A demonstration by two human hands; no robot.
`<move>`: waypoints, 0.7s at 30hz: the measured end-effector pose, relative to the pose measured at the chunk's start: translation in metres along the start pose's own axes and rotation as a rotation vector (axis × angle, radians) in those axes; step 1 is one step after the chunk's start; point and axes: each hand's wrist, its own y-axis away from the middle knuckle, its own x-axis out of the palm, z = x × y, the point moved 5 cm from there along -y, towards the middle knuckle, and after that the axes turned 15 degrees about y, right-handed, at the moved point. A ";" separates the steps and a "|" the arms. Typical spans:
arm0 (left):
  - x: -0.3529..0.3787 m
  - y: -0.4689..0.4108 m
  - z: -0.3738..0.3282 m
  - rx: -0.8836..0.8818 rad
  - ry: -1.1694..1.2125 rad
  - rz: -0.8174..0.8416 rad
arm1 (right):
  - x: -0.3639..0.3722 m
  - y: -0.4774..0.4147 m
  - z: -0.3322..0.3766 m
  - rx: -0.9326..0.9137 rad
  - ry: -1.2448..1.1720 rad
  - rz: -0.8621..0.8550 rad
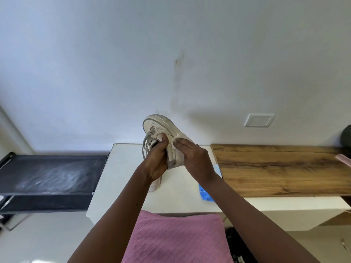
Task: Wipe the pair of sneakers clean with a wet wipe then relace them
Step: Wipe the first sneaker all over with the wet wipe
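I hold a white sneaker (161,128) up over the white table (125,179), toe pointing away and up. My left hand (158,160) grips it at the heel and collar, thumb on the tongue beside the loose grey laces (147,143). My right hand (191,156) presses a white wet wipe (175,142) flat against the sneaker's side with straight fingers. A second white sneaker (154,186) lies on the table under my left wrist, mostly hidden.
A blue wipe pack (205,194) lies on the table's right edge under my right forearm. A wooden board (284,168) extends to the right. A black shoe rack (49,173) stands on the left. A pink ribbed cushion (176,242) is in front of me.
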 end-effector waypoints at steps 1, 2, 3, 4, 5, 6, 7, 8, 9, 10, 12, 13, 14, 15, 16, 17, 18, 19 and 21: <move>-0.003 -0.001 -0.001 0.013 -0.006 -0.015 | -0.002 0.005 0.002 -0.036 0.010 -0.016; -0.004 -0.002 -0.003 0.019 -0.006 -0.022 | -0.004 0.010 0.004 -0.079 0.029 -0.036; -0.006 -0.002 -0.004 0.018 0.002 -0.020 | -0.006 0.016 0.006 -0.122 0.051 -0.057; -0.006 -0.001 -0.004 0.018 0.006 -0.006 | -0.007 0.021 0.007 -0.158 0.071 -0.079; -0.005 0.001 -0.004 0.020 0.001 0.021 | -0.007 0.024 0.006 -0.175 0.081 -0.089; -0.005 0.002 -0.003 0.027 -0.013 0.053 | -0.007 0.024 0.006 -0.165 0.085 -0.085; -0.004 0.003 -0.002 0.036 -0.032 0.089 | -0.007 0.022 0.005 -0.132 0.089 -0.068; -0.004 0.003 -0.001 0.051 -0.051 0.105 | -0.005 0.019 0.004 -0.087 0.099 -0.047; -0.004 0.004 -0.001 0.066 -0.069 0.108 | -0.003 0.014 0.004 -0.043 0.108 -0.022; -0.004 0.004 -0.002 0.078 -0.084 0.104 | -0.001 0.008 0.004 -0.004 0.113 0.002; -0.004 0.003 -0.002 0.082 -0.092 0.100 | 0.007 -0.005 0.002 0.066 0.121 0.070; -0.005 0.003 -0.001 0.079 -0.104 0.094 | 0.011 -0.014 -0.002 0.110 0.125 0.111; -0.005 0.004 0.001 0.073 -0.127 0.089 | 0.014 -0.022 -0.006 0.153 0.122 0.150; -0.007 0.004 0.004 0.067 -0.157 0.084 | 0.016 -0.030 -0.010 0.183 0.116 0.185; -0.007 0.004 0.008 0.056 -0.189 0.088 | 0.015 -0.038 -0.013 0.191 0.110 0.201; -0.007 0.005 0.011 0.038 -0.222 0.097 | 0.015 -0.045 -0.015 0.186 0.113 0.201; -0.006 0.006 0.014 0.023 -0.257 0.095 | 0.013 -0.051 -0.016 0.180 0.125 0.192; -0.004 0.007 0.017 0.006 -0.299 0.091 | 0.012 -0.058 -0.018 0.194 0.145 0.187; -0.001 0.005 0.020 -0.021 -0.358 0.073 | 0.013 -0.067 -0.025 0.262 0.176 0.173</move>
